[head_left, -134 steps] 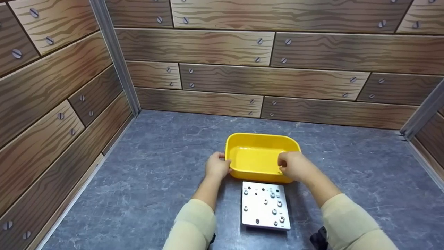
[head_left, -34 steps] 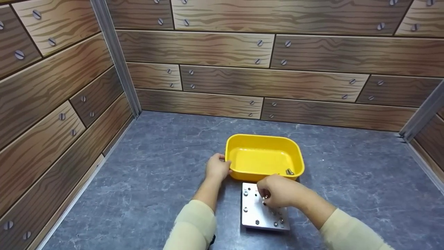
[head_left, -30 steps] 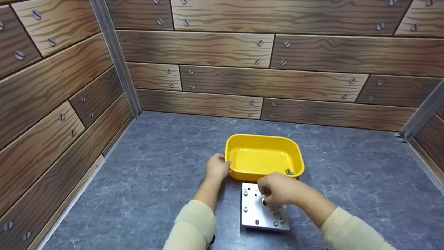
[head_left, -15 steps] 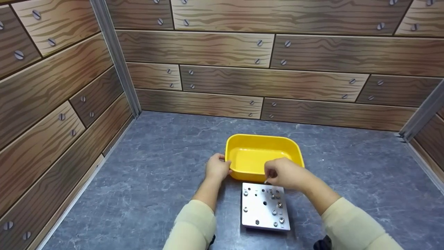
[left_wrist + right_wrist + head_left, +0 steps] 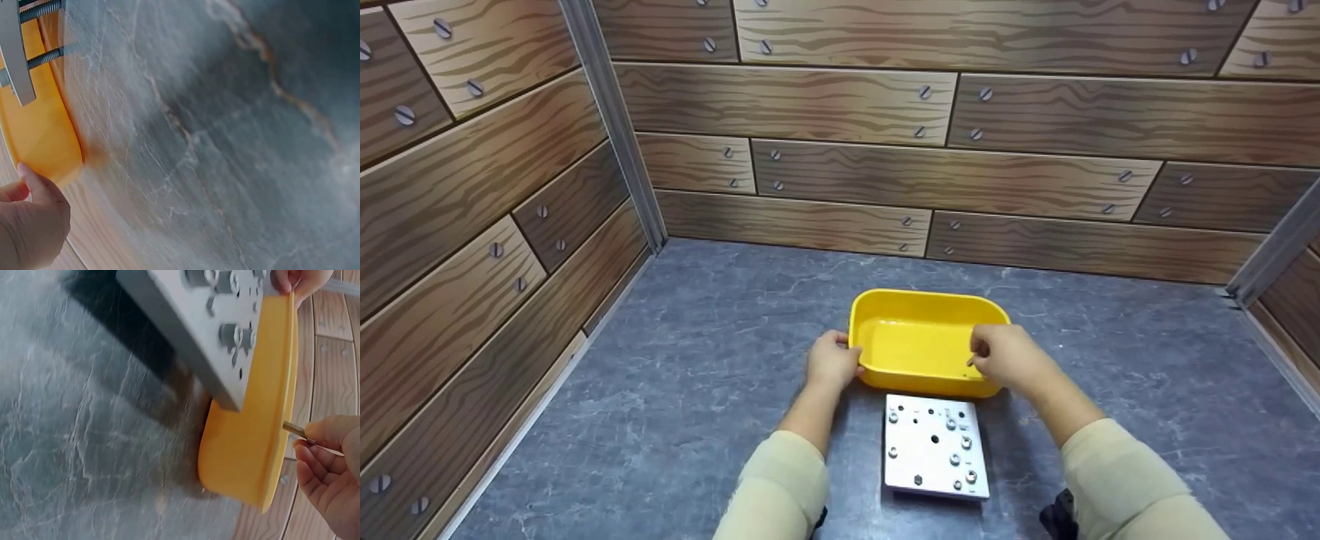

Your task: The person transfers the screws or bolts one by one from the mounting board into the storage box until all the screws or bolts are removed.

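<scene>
Right hand [image 5: 1012, 361]: closed in a pinch, thumb and fingertips gripping a threaded screw [image 5: 295, 430]; I place it over the right end of the yellow tray [image 5: 928, 385].
Threaded screw: held up by the tray's rim; my right wrist view shows bare thread beyond the fingertips, the other end partly covered.
Left hand [image 5: 832, 365]: gripping the tray's left rim between thumb and fingers.
Yellow tray: round-cornered, resting on the grey marbled tabletop [image 5: 735, 337], between both hands.
Metal plate [image 5: 911, 459]: just in front of the tray, on the wearer's side; whether they touch I cannot tell.
Socket-head screws [image 5: 971, 476]: several standing in the plate; my left wrist view shows threaded shanks projecting from its underside.
Dark hole [image 5: 934, 439]: near the plate's middle.
Plate markings [image 5: 964, 427]: small, beside some screws; too fine for me to read.
Back wall [image 5: 840, 169]: plank pattern with slotted screw heads.
</scene>
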A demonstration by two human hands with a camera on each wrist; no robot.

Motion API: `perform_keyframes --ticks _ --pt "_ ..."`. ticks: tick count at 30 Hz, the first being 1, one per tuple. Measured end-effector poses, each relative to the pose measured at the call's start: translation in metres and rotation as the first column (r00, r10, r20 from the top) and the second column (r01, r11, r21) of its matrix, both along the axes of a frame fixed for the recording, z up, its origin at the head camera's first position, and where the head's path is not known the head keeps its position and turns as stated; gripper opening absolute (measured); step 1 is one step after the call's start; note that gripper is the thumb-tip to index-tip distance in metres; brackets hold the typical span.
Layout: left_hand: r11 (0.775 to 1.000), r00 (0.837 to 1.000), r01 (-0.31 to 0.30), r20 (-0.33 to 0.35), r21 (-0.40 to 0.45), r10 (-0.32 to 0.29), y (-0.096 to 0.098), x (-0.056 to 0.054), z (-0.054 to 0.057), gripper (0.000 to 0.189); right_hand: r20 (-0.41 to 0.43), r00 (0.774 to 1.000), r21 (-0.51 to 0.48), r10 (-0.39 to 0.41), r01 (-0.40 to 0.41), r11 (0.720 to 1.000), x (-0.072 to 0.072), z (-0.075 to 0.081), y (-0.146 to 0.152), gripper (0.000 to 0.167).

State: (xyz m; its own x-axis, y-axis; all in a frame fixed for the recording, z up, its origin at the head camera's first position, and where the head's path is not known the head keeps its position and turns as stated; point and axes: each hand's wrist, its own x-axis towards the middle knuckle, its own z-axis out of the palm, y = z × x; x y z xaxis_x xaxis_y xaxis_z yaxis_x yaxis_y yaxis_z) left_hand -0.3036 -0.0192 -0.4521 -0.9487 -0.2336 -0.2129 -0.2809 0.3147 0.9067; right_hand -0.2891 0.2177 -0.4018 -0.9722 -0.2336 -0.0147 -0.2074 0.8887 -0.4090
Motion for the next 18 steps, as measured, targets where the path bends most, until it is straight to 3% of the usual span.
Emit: perform_keyframes --ticks 5,10,18 --pt "1.000 1.000 0.002 -0.004 0.012 -0.002 0.000 -0.001 -0.001 0.019 0.015 0.999 0.030 -0.032 0.032 0.999 -0.006 -0.006 0.007 0.010" --pt "1.000 1.000 0.005 -0.004 0.001 -0.005 0.000 -0.001 -0.002 0.020 -0.001 1.000 0.107 -0.001 0.001 0.994 -0.012 -0.012 0.012 0.012" --pt "1.000 1.000 0.005 -0.022 0.015 -0.004 0.000 0.000 -0.001 0.020 0.024 0.999 0.128 -0.039 0.035 0.991 -0.017 -0.015 0.017 0.013"
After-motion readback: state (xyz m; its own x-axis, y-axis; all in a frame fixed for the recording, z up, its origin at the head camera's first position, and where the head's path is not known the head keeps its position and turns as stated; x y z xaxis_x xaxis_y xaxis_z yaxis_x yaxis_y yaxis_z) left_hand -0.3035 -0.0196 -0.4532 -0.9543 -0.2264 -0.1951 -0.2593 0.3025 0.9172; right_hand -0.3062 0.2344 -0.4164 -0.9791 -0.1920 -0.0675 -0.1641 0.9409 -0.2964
